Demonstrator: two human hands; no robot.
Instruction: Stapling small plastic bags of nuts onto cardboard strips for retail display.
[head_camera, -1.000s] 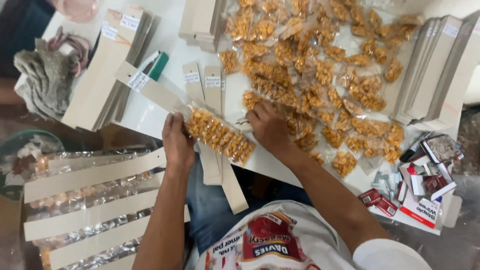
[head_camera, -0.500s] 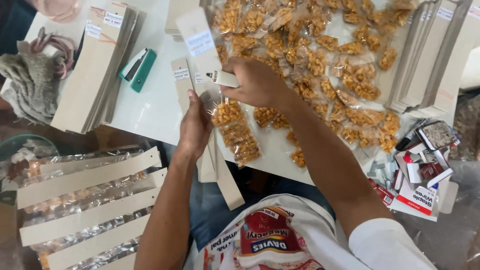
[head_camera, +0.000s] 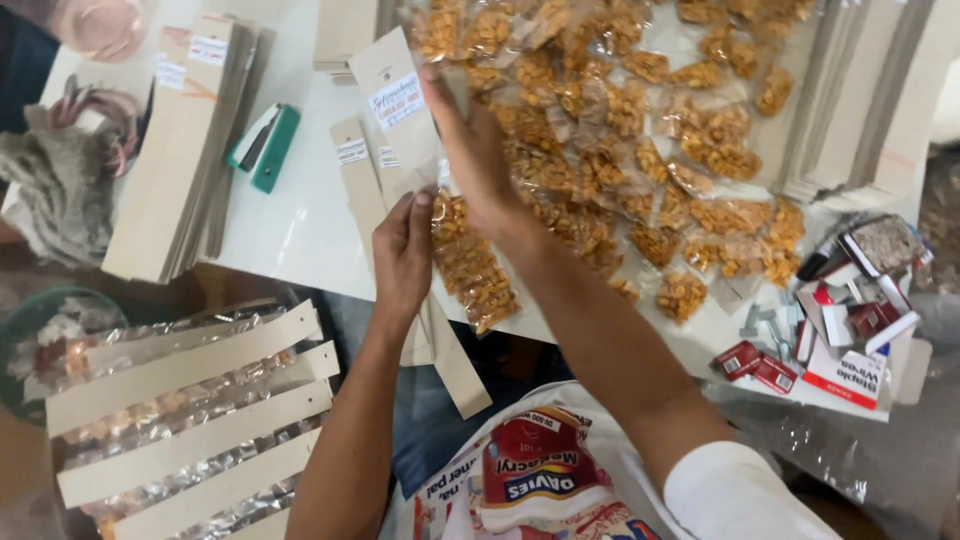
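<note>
My left hand (head_camera: 403, 255) pinches the top of a clear packet of orange snack pieces (head_camera: 472, 270) at the white table's near edge. The packet lies over a plain cardboard strip (head_camera: 455, 365) that juts off the table toward me. My right hand (head_camera: 478, 150) is raised above it, fingers on the right edge of a wider labelled cardboard strip (head_camera: 392, 100), which it holds tilted over the table. Another narrow labelled strip (head_camera: 355, 170) lies just left of my left hand.
A big heap of snack packets (head_camera: 650, 150) covers the table's middle. Cardboard strip stacks stand at the left (head_camera: 180, 150) and right (head_camera: 860, 100), near a green stapler (head_camera: 265, 148). Small red boxes (head_camera: 840, 340) sit at the right edge. Strips with packets attached (head_camera: 190, 400) lie lower left.
My right hand left the packet, reached up and lifted a wider labelled cardboard strip. My left hand stayed on the packet. The view has shifted forward over the table.
</note>
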